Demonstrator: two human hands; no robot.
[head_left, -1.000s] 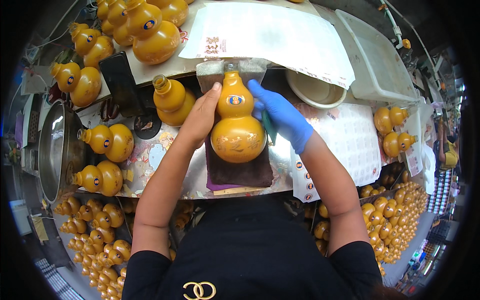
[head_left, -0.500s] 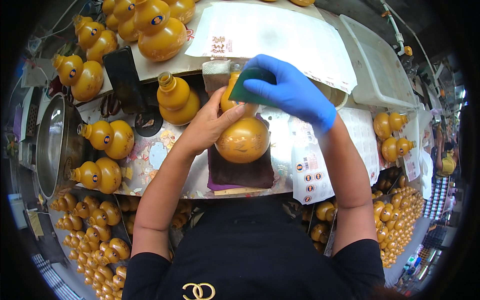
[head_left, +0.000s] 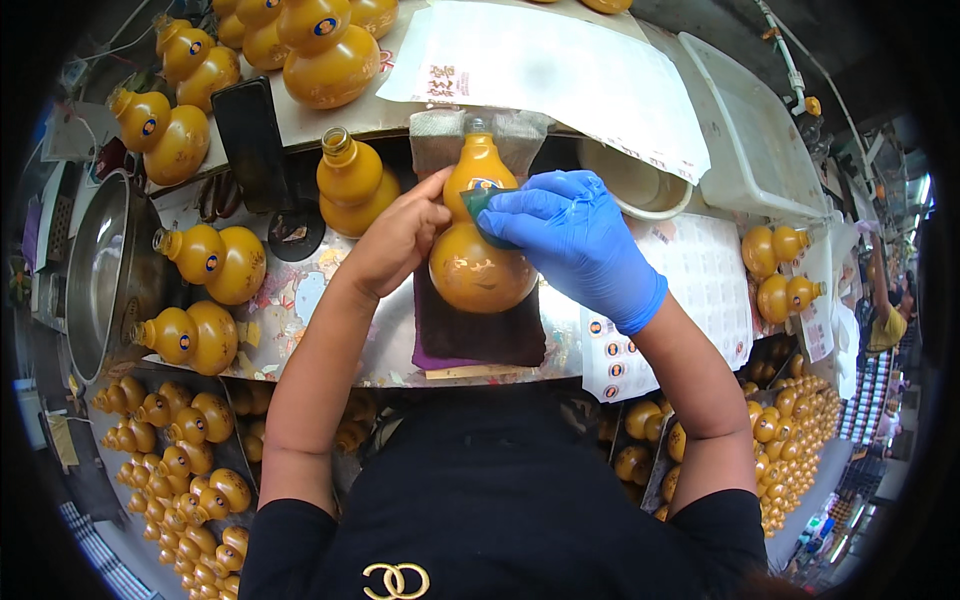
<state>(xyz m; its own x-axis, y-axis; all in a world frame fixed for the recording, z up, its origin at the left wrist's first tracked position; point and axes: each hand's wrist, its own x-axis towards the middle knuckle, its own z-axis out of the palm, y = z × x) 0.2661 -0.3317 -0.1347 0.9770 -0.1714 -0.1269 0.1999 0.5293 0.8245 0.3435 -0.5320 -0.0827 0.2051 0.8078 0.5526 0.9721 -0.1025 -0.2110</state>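
A single head-worn fisheye camera is looking steeply down from above the person's own chest onto the workbench, facing forward and away from the body. It is sitting close: the black shirt is filling the lower edge, and both forearms are rising from there toward the centre. The wide lens is bending the bench edges and darkening the corners. The white tray is lying toward the far right. No second view is sharing the scene.
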